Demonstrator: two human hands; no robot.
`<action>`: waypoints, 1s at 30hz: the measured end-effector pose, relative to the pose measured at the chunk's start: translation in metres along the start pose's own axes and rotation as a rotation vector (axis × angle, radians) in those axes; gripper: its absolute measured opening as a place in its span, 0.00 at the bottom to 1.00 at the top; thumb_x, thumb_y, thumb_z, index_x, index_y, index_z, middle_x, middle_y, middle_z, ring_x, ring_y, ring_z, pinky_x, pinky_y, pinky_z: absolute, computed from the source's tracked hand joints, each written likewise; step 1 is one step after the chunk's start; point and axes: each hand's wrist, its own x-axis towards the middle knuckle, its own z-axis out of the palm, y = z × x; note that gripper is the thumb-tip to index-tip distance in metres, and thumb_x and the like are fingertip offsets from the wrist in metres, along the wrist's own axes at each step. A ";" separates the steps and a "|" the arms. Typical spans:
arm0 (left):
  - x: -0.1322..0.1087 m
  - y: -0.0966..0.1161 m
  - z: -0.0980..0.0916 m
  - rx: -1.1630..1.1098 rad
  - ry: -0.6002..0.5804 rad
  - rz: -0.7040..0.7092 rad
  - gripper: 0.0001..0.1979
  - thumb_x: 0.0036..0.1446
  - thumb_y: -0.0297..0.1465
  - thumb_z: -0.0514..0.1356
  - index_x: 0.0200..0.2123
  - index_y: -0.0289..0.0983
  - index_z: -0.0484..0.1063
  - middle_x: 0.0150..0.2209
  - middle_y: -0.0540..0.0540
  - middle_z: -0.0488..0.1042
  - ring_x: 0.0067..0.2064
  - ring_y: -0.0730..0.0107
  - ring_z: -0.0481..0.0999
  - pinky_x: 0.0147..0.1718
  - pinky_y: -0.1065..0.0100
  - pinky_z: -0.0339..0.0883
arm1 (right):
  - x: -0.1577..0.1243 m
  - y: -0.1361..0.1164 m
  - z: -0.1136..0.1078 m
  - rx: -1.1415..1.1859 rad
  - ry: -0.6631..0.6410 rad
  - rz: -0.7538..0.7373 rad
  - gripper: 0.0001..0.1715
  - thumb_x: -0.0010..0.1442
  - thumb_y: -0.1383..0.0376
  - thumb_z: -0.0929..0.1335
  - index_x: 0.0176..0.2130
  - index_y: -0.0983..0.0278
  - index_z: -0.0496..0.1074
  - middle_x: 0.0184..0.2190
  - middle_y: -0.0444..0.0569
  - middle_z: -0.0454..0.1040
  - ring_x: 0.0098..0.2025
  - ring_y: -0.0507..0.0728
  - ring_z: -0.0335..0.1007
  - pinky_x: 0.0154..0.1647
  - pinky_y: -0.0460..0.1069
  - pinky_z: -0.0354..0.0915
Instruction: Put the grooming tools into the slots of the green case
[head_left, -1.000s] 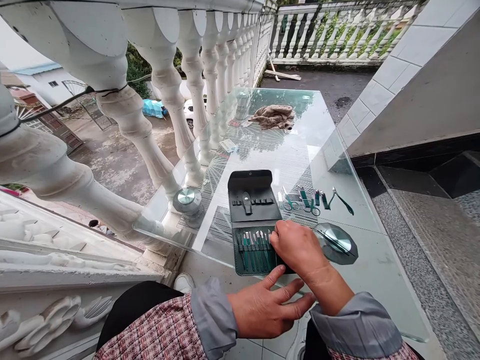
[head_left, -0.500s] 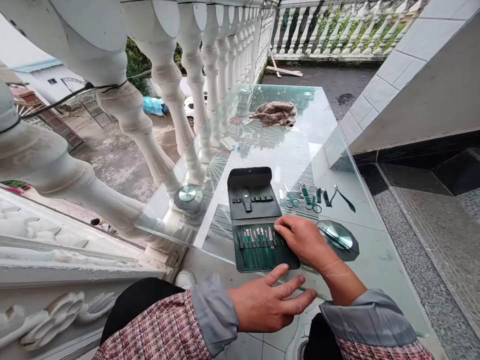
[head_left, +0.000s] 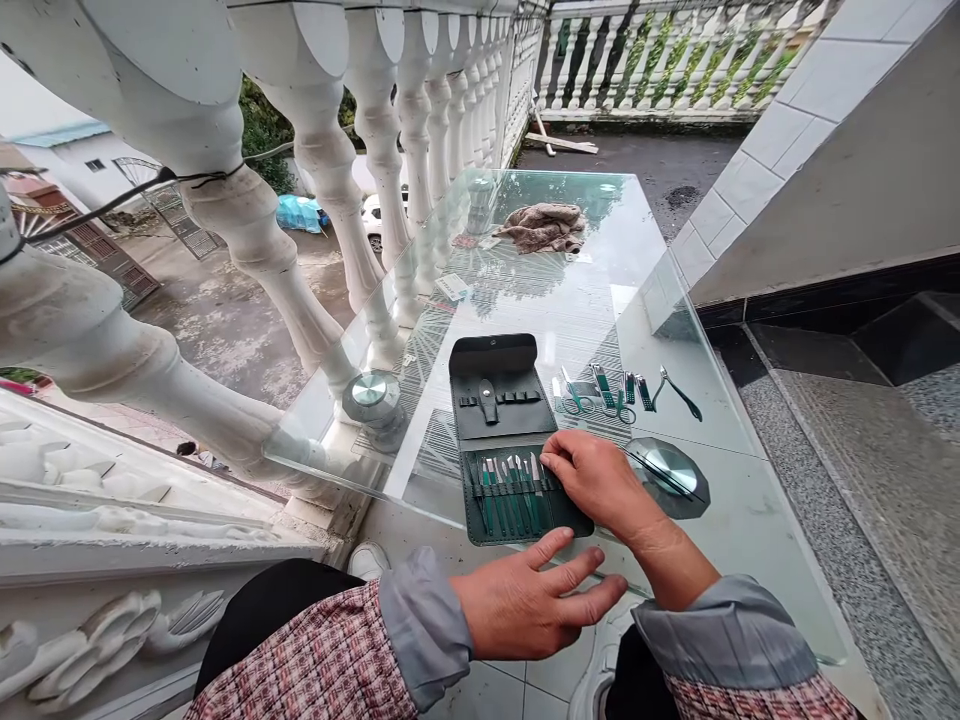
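A black tool case lies open on a glass table, with several green-handled tools tucked in its near half. My right hand rests on the case's right side, fingertips pinched at the rightmost tool in the row. My left hand hovers open, fingers stretched out, just below the case's near edge. To the right of the case lie loose scissors and clippers.
A crumpled brown cloth lies at the table's far end. Round metal table fittings sit at left and right. A white balustrade runs along the left; a tiled wall stands at right.
My right hand has shifted right and back, uncovering the tool row, and now pinches at its right end. My left hand barely moved.
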 end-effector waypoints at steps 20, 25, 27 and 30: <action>0.002 -0.001 0.001 0.002 0.016 0.006 0.18 0.63 0.27 0.46 0.50 0.34 0.70 0.61 0.43 0.57 0.60 0.51 0.56 0.57 0.46 0.54 | -0.003 0.006 0.009 0.112 0.051 -0.050 0.08 0.55 0.62 0.62 0.28 0.60 0.69 0.29 0.44 0.71 0.32 0.54 0.64 0.34 0.48 0.56; 0.002 -0.002 -0.001 0.015 0.016 0.015 0.16 0.62 0.27 0.48 0.49 0.35 0.71 0.61 0.43 0.56 0.60 0.51 0.57 0.57 0.46 0.54 | -0.005 0.011 0.001 0.278 0.148 -0.073 0.09 0.55 0.62 0.62 0.30 0.60 0.71 0.31 0.46 0.73 0.35 0.54 0.67 0.38 0.50 0.60; 0.002 -0.003 -0.003 0.013 0.013 0.013 0.16 0.63 0.27 0.47 0.48 0.35 0.71 0.61 0.43 0.57 0.60 0.52 0.57 0.58 0.47 0.53 | -0.006 0.024 -0.012 0.334 0.286 -0.001 0.11 0.54 0.59 0.63 0.32 0.61 0.72 0.32 0.47 0.74 0.36 0.55 0.68 0.40 0.50 0.61; 0.003 -0.003 -0.005 0.003 0.015 -0.002 0.16 0.63 0.27 0.47 0.48 0.35 0.72 0.60 0.44 0.59 0.60 0.52 0.59 0.58 0.49 0.53 | -0.012 0.055 -0.036 0.314 0.492 0.221 0.13 0.50 0.57 0.65 0.33 0.61 0.72 0.31 0.48 0.74 0.33 0.56 0.68 0.38 0.51 0.61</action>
